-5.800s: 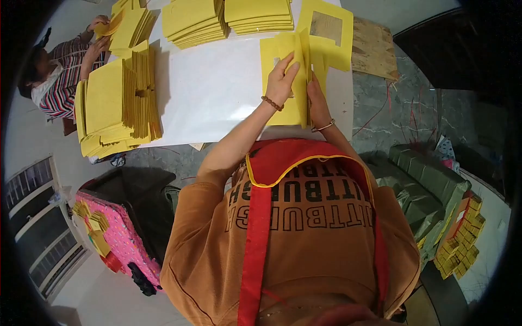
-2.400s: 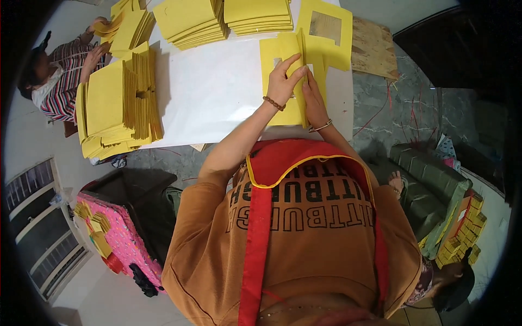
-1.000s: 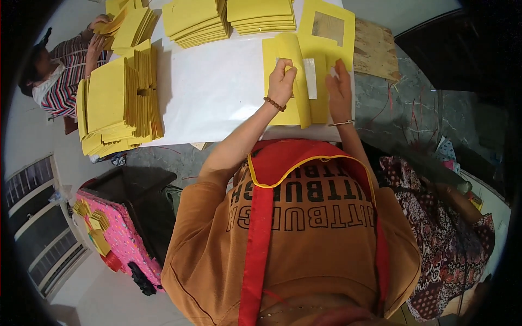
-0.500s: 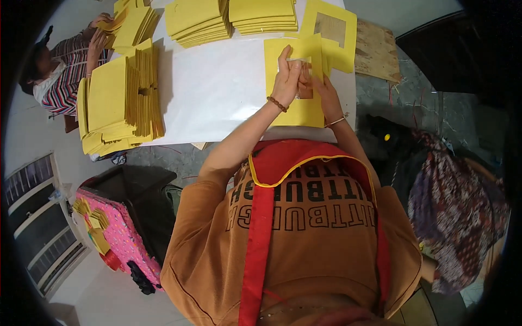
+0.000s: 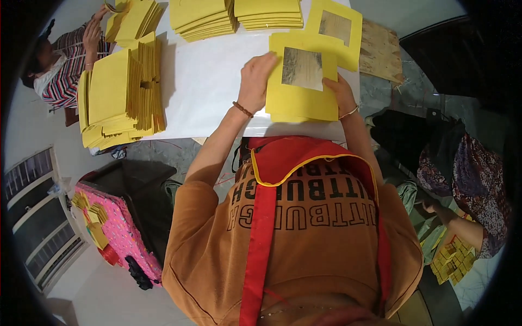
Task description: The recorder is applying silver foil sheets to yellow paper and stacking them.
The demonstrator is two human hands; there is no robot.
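Between my two hands is a yellow paper sheet point(image 5: 302, 106) with a rectangular window-like panel, in which a grey and tan surface shows. It sits near the right end of the white table. My left hand point(image 5: 256, 81) is closed at its left edge, fingertips partly hidden by the paper. On the other side, my right hand point(image 5: 342, 95) grips the right edge, thumb on top beside the panel. Just behind lies another yellow sheet point(image 5: 352, 51) with a similar panel, partly overlapped by the held one.
Yellow paper stacks stand at the table's left point(image 5: 106, 89) and back point(image 5: 201, 22). At far left a person point(image 5: 65, 65) handles yellow paper. A plywood board point(image 5: 378, 54) adjoins the table's right side. Another person's patterned clothing point(image 5: 481, 185) and forearm show at right.
My left hand has moved off the panel to the sheet's left edge, uncovering the panel. My right hand has shifted slightly right and down. At right, the other person's arm has come into view.
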